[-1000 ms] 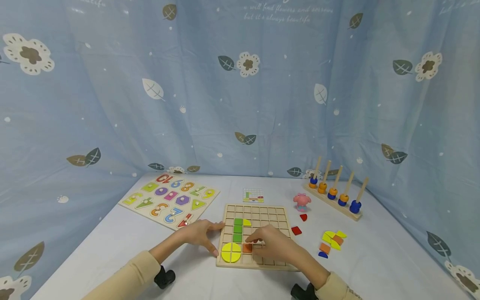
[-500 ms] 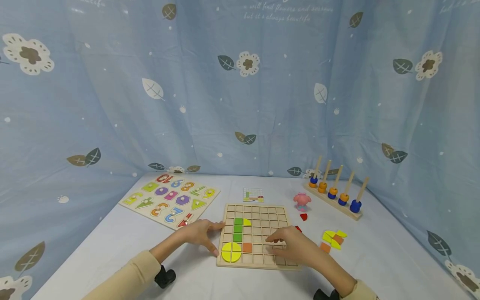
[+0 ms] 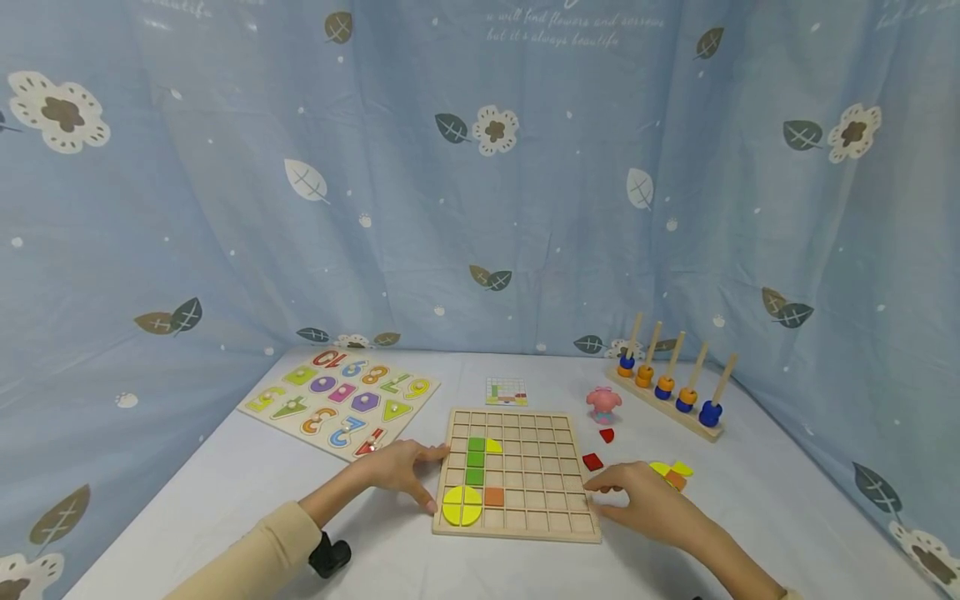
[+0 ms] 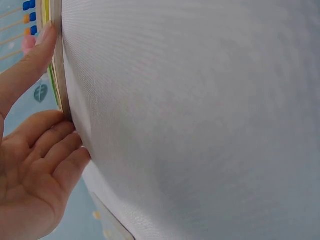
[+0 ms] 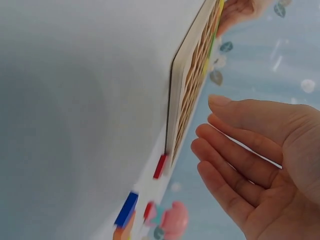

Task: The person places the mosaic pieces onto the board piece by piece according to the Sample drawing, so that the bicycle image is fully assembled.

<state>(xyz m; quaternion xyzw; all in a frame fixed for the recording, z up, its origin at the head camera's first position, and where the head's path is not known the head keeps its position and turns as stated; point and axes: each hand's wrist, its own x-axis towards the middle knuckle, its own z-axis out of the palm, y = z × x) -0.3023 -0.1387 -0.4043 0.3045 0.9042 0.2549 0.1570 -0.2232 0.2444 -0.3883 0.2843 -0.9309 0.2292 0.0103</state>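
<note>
I have the board (image 3: 528, 458) flat on the counter (image 3: 487, 575), lower centre of the head frame. L grip (image 3: 395, 465): thumb + fingers spread against board's left edge, not wrapped round it. R grip (image 3: 643, 504): relaxed, fingers part-bent, nothing held that I can see. Risk 1: too much L-side push could slide the board toward frame right, b/c I see no stop there; it would then shove the nearest of the red pcs (image 3: 592, 462) off that edge. Risk 2: L thumb sits near the yellow disc (image 3: 470, 515), board's lower left; a slip inward might unseat a quarter. Risk 3: a low R pass could scatter the loose yellow pcs (image 3: 660, 469), right of frame, b/c nothing retains them. View x-check: only head view gives me full layout, incl. green squares (image 3: 476, 459), orange square (image 3: 494, 497) and pattern card (image 3: 507, 391). There, R fingertips appear to meet board's right edge; R wrist view shows a gap. R wrist view, btm left, also shows a blue pc (image 5: 126, 210) next to an orange pc (image 5: 121, 232); head view lacks the blue, prob. masked by R grip. L wrist view, upper left, confirms thumb-to-edge contact.
</note>
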